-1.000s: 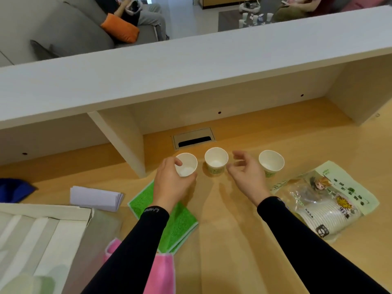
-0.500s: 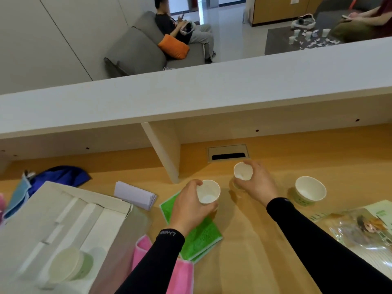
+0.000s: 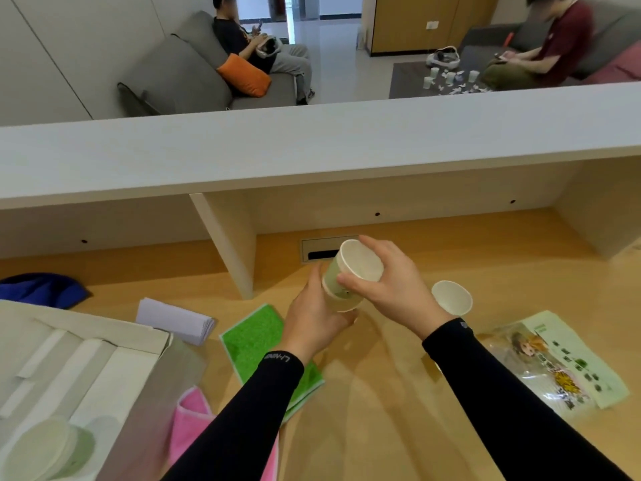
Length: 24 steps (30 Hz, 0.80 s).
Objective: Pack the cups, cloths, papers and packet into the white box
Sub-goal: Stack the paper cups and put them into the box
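My right hand [image 3: 392, 289] holds a white paper cup [image 3: 357, 263] tilted, its base pushed into a second cup [image 3: 341, 305] gripped by my left hand [image 3: 314, 317]; both are raised above the wooden desk. A third cup [image 3: 451, 300] stands upright just right of my right wrist. The white box [image 3: 104, 369] lies open at the lower left with a cup [image 3: 41, 449] lying inside. Folded white papers [image 3: 177, 319], a green cloth [image 3: 256, 341] and a pink cloth [image 3: 190, 425] lie between the box and my arms. The printed packet [image 3: 555, 359] lies at the right.
A blue cloth [image 3: 41, 289] lies at the far left. A grey raised shelf [image 3: 312, 144] with a vertical divider [image 3: 232, 244] overhangs the back of the desk, and a cable slot [image 3: 319, 253] sits behind the cups. Two people sit on sofas beyond.
Both hands lifted their cups off the desk and brought them together, the right cup now nested into the left one. The view has tilted up and shifted left.
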### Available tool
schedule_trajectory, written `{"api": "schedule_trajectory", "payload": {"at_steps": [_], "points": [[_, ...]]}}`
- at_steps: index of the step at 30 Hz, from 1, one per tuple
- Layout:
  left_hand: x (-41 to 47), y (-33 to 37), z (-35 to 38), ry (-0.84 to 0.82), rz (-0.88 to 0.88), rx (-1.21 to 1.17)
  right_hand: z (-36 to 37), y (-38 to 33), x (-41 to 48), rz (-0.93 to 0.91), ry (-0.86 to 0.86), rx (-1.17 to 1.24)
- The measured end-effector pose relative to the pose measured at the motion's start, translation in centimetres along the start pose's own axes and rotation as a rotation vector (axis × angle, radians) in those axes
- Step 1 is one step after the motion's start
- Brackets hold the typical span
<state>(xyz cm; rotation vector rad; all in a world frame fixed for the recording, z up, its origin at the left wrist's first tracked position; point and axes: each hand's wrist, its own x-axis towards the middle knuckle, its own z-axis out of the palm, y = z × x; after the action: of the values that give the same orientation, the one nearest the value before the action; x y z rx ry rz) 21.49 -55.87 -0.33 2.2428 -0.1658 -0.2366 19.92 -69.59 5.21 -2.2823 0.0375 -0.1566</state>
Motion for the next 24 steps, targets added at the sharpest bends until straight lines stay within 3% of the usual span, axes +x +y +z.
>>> {"api": "schedule_trajectory", "payload": {"at_steps": [6, 12, 19, 21, 24], "points": [[-0.3, 0.7, 0.4, -0.042, 0.061, 0.027, 0.0, 0.9, -0.5, 0.028, -0.061, -0.103], [-0.4, 1.7, 1.2, -0.041, 0.093, -0.024, 1.1, 1.6, -1.1, 0.089, -0.089, -0.021], [-0.4, 1.7, 1.5, -0.056, 0.096, 0.033, 0.7, 3.3, -2.0, 0.128, -0.28, -0.034], [-0.4, 1.5, 1.6, -0.03, 0.093, 0.031, -0.5, 4.4, -1.6, 0.193, -0.209, 0.032], [-0.4, 1.4, 1.7, -0.021, 0.099, 0.068, -2.8, 7.4, -0.4, 0.318, 0.093, -0.059]]}}
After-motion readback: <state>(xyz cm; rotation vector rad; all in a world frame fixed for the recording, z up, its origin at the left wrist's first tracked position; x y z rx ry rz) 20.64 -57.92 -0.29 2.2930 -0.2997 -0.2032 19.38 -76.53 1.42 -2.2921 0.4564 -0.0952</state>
